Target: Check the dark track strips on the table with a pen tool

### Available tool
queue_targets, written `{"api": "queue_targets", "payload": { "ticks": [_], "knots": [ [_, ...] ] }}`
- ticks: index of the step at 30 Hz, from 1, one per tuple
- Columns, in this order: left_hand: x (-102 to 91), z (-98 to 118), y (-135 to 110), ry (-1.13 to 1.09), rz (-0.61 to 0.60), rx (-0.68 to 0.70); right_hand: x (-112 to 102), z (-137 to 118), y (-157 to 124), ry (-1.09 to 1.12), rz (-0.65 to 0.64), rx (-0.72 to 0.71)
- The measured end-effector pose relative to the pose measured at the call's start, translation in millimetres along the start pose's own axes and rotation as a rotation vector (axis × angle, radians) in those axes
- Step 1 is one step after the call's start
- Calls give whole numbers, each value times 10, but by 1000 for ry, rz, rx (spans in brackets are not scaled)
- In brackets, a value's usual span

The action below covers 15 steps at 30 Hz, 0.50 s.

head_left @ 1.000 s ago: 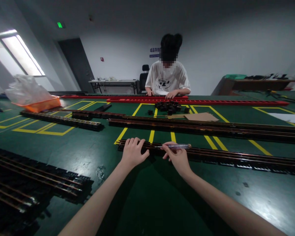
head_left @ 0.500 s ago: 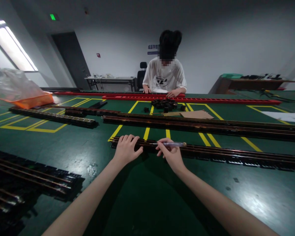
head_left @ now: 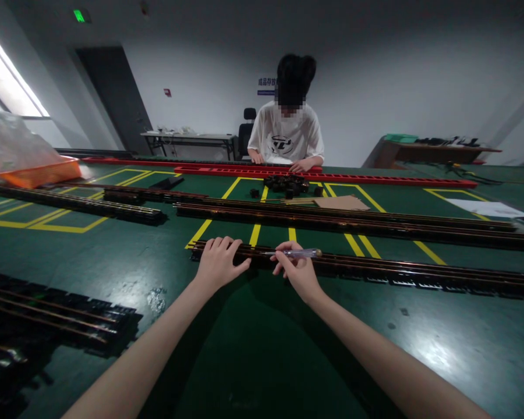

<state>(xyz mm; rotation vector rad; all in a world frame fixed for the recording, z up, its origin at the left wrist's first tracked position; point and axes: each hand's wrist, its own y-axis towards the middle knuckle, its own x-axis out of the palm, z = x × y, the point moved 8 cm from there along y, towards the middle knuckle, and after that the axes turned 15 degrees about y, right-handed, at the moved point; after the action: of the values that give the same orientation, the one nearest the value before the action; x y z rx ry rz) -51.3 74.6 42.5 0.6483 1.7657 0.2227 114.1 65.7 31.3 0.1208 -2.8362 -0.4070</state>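
A long black rail with copper strips (head_left: 397, 272) lies across the green table in front of me. My left hand (head_left: 218, 263) rests on the rail's left end, fingers curled over its top. My right hand (head_left: 297, 270) pinches a thin screwdriver with a clear handle (head_left: 297, 253), held level along the rail just right of my left hand.
More long black rails (head_left: 353, 224) lie further back, and another stack (head_left: 48, 320) at my near left. Across the table a person in a white shirt (head_left: 286, 139) handles red rails (head_left: 332, 176). Small black parts (head_left: 288, 185), cardboard (head_left: 340, 202) and an orange tray (head_left: 35, 173) also sit there.
The view has shifted right and slightly down, so everything sits further left in the picture. Both hands stay on the rail in the same grip.
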Motion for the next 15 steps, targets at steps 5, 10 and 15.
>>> {"api": "queue_targets", "payload": {
  "ticks": [5,10,15],
  "knots": [
    [-5,-5,-6,-1,15,-20,4,-24,-11,-26,-8,-28],
    [-18,-6,-13,-18,23,-41,-5,-40,-19,-30,-1,-42],
    [-27,3,-9,-44,26,-49,2,-39,-24,-32,-19,-34]
  ]
}}
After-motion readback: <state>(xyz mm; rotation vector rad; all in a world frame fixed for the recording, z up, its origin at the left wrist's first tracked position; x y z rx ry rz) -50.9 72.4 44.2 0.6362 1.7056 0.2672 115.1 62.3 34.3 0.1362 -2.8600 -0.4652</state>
